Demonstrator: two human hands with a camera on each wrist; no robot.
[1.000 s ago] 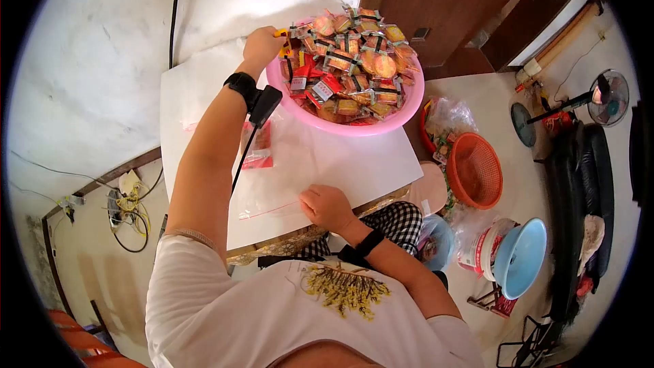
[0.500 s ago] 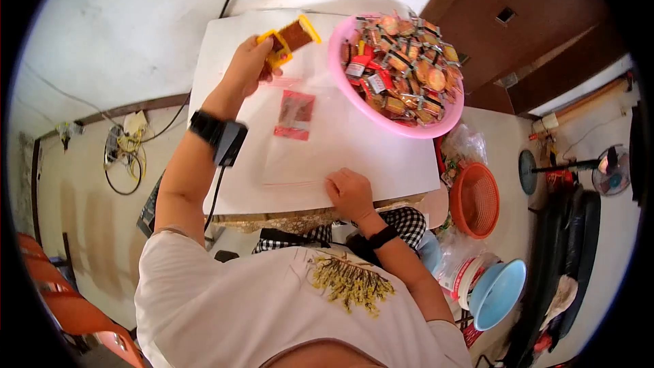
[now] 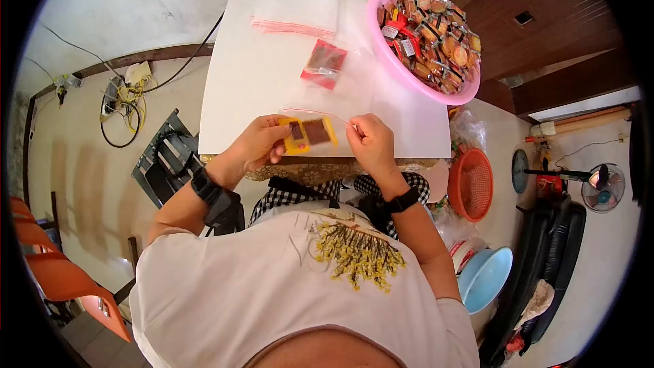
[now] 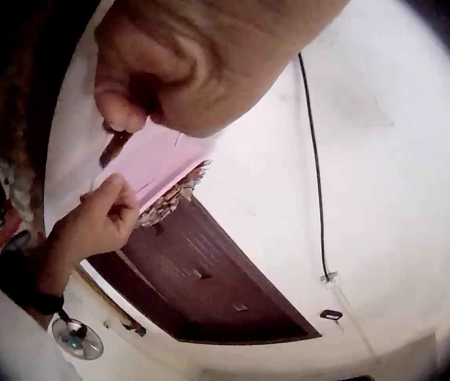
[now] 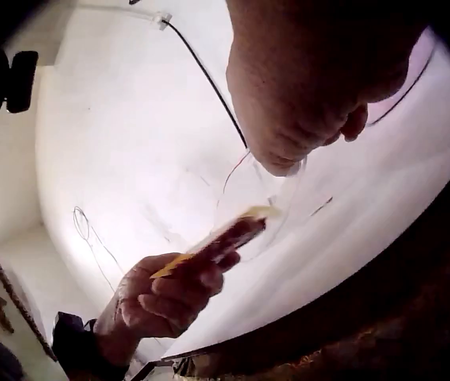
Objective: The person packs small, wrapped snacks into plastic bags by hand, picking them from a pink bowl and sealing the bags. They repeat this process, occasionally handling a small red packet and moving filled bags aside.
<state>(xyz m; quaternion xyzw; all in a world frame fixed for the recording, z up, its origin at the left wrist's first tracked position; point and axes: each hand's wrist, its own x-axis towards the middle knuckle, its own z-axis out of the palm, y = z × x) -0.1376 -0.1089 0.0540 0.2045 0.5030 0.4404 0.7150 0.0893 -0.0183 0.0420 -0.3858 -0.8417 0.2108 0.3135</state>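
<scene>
My left hand (image 3: 262,140) holds a flat yellow-edged snack packet (image 3: 317,132) with brown contents, over the front of the white table (image 3: 231,95). A second yellow edge overlaps it near the fingers. Just to its right, my right hand (image 3: 373,144) pinches the red-lined mouth of a clear zip bag (image 3: 354,99) that lies on the table. In the right wrist view the packet (image 5: 223,240) points toward the bag's raised edge, below the right hand (image 5: 312,95). A red packet (image 3: 324,64) lies farther back, around the bag's far part.
A pink basin (image 3: 385,48) heaped with wrapped snacks (image 3: 436,34) stands at the table's back right corner. More clear bags with red zip lines (image 3: 293,26) lie at the back left. An orange basket (image 3: 471,184) and a blue basin (image 3: 485,278) stand right of the table.
My left hand has come from the pink basin to the table's front, bringing the yellow packet. My right hand has risen from resting at the table's edge and now pinches the bag's mouth.
</scene>
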